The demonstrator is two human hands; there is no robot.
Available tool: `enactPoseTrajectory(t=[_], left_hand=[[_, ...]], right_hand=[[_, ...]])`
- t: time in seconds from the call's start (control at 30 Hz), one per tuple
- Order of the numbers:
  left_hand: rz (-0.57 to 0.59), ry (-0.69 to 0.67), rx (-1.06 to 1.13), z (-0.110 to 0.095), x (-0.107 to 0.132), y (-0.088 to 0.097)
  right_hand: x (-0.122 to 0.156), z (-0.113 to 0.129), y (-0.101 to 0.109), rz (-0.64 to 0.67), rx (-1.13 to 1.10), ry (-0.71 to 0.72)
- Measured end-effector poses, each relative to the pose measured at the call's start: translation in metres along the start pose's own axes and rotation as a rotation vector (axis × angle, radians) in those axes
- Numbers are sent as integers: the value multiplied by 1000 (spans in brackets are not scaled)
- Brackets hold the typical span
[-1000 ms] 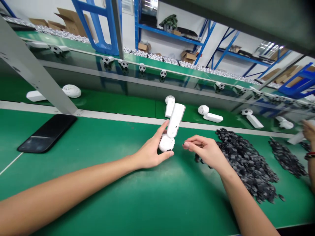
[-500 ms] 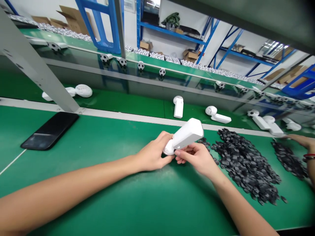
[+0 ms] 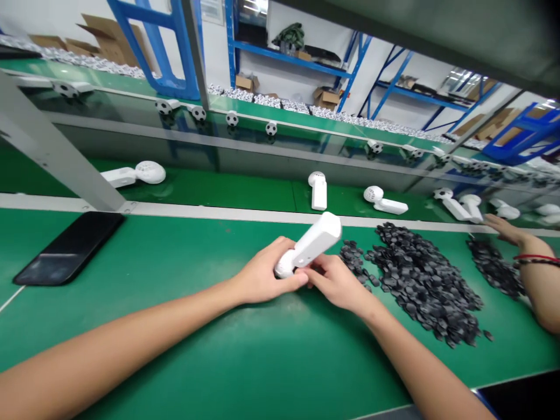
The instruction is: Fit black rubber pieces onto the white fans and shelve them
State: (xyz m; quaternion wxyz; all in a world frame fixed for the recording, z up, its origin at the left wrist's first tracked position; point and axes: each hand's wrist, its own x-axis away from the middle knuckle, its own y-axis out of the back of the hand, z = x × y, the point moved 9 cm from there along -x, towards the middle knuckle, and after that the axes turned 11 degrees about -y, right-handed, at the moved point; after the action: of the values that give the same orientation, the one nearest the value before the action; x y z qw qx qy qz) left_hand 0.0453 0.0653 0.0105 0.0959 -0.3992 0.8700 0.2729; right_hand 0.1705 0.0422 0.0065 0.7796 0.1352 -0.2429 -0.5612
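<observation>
A white handheld fan [image 3: 317, 238] is tilted above the green work surface, its handle pointing up and to the right. My left hand [image 3: 262, 275] is closed around its round head, thumb along the near side. Thumb and fingers of my right hand [image 3: 339, 283] are pinched together at the joint between head and handle, touching the fan; whatever they hold there is hidden. Just right of that hand lies a small scatter of flat black plastic pieces [image 3: 352, 258], beside a large heap of the same black pieces [image 3: 431, 289].
A dark phone [image 3: 70, 249] lies at left by a metal post [image 3: 65, 146]. Beyond the pale rail, several white fans [image 3: 319, 193] rest on the green belt [image 3: 258, 192]. At right, a co-worker's hand [image 3: 507, 231] reaches over another black pile [image 3: 494, 267].
The view has shifted slightly. My right fingers have drawn in closer against the fan's joint, and my left thumb now meets them. The co-worker's hand has come further into view, near the belt.
</observation>
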Motion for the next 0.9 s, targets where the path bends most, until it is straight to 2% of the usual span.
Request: enactPoseTrajectory(t=[0.07,0.13,0.27,0.33,0.4,0.5,0.7,0.8,0.9], left_hand=[[-74,68,109,11,-1,7],[-126,122,159,22,-4,16],[-206,187,140,41,-13,43],[-276,229,106,50,-19,63],[-317,283,-19,59,-27,84],[-314,394,-301,73,-44,118],[-287,582,-694,97,-74,188],[-207,639,-859,106,-76,200],[-112,598,-945,109,-75,191]], right_hand=[[5,15,7,21,104,112],[8,15,31,-45,167,132],[13,-22,116,-393,367,-21],[16,-44,145,-443,473,-105],[16,-61,157,-411,518,-151],[14,-66,157,-352,491,-125],[8,-56,130,-256,468,-47],[5,-55,123,-257,479,-45],[3,-56,119,-246,484,-25]])
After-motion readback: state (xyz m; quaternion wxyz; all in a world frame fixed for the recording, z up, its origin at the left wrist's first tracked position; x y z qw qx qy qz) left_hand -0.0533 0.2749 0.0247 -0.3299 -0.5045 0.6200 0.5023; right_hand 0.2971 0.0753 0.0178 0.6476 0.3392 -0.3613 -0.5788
